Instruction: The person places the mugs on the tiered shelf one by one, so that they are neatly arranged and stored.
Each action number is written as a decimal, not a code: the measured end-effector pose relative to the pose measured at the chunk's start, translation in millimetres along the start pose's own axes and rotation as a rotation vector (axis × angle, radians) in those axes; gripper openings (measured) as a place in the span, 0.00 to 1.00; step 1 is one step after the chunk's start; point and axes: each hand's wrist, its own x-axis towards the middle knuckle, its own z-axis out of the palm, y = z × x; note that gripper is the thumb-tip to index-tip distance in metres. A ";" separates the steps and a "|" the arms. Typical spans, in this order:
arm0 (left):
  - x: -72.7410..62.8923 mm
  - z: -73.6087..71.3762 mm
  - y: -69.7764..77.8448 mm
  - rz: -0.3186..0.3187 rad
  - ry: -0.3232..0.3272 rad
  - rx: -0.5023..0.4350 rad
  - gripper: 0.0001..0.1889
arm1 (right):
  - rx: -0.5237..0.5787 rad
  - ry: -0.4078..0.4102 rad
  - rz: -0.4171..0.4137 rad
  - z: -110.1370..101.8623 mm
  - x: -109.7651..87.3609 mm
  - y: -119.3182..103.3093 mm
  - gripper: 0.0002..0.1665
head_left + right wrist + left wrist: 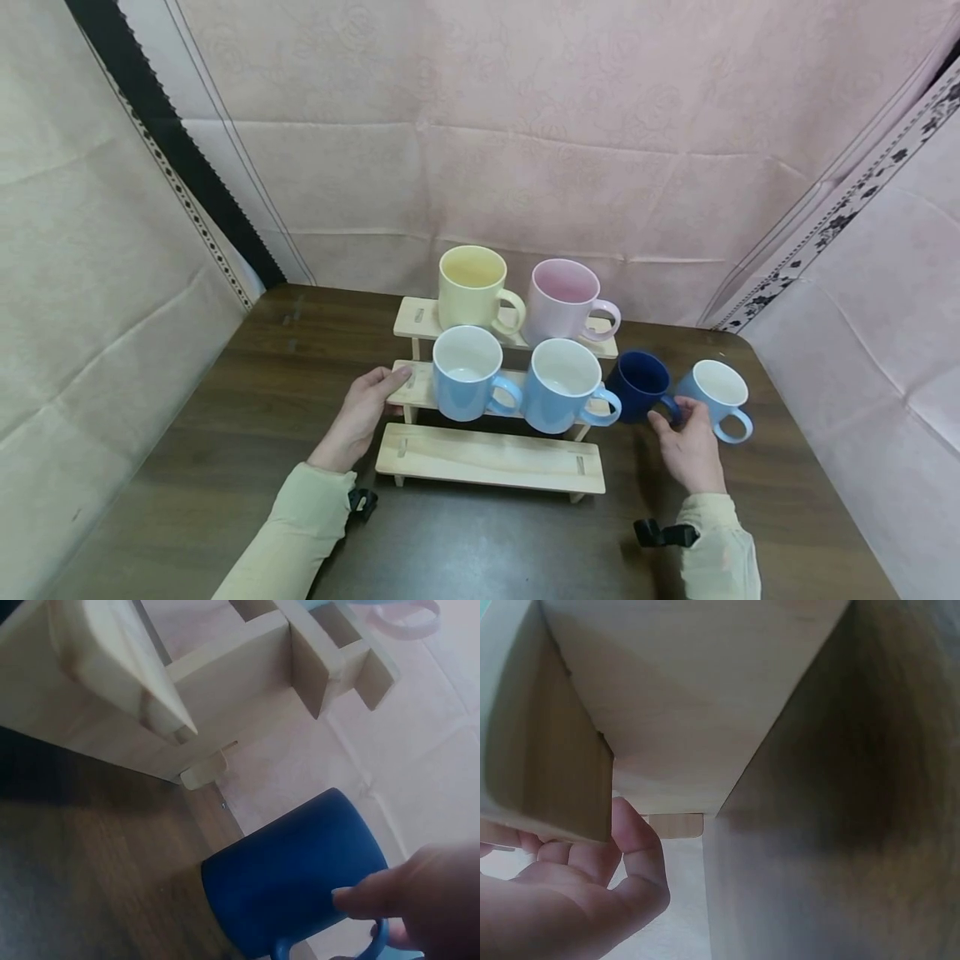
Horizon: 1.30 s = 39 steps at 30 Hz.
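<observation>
A three-tier wooden rack stands on the table. My left hand grips the left end of its middle shelf, thumb on top and fingers below. On the top shelf are a yellow mug and a pink mug. Two light blue mugs, one on the left and one on the right, stand on the middle shelf. The bottom shelf is bare. Right of the rack, my right hand pinches the handle of a dark blue mug, which stands upright on the table.
Another light blue mug stands on the table just right of the dark blue one, close to my right hand. Pale cloth hangs behind and at both sides of the brown wooden table.
</observation>
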 end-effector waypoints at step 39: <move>1.6 -0.6 -1.2 -0.006 -0.003 0.015 0.18 | 0.052 -0.092 0.082 -3.2 -8.7 9.3 0.42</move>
